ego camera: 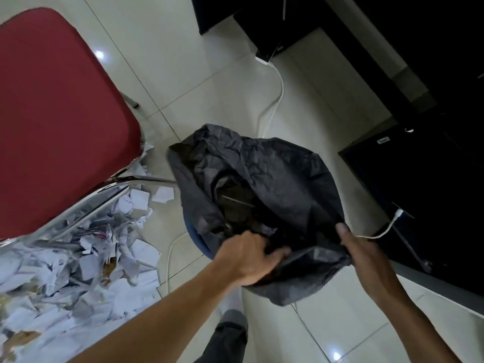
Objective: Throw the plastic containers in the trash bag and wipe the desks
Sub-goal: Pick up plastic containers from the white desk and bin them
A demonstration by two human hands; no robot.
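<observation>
Items I log from the head camera, one view only:

1. Trash bag (275,179): black, crumpled plastic, standing on the floor near the middle of the view with its mouth pulled open towards me. The inside is too dark for me to tell what lies in it; I can make out only dim shapes.
2. Left hand (248,258): fingers curled over the near edge of the bag's mouth, grasping the plastic.
3. Right hand (362,248): at the bag's right edge, thumb on top of the rim and pinching it. The fingers are hidden beneath the plastic.
4. Blue rim (195,238): a curved blue edge showing under the bag's left side, possibly a bin. I cannot say for sure.
5. Chair (60,113): red padded seat on a chrome frame, left of the bag and just beside it.
6. Paper scraps (86,263): a heap of torn white pieces on the floor under and in front of the chair, some stained brown.
7. White cable (280,90): runs across the floor from beyond the bag and passes behind it.
8. Floor (170,61): pale glossy tiles.
9. Dark furniture (419,153): black units along the right side, near the right hand.
10. Trouser leg (227,336): dark, at the bottom edge between my two arms.
</observation>
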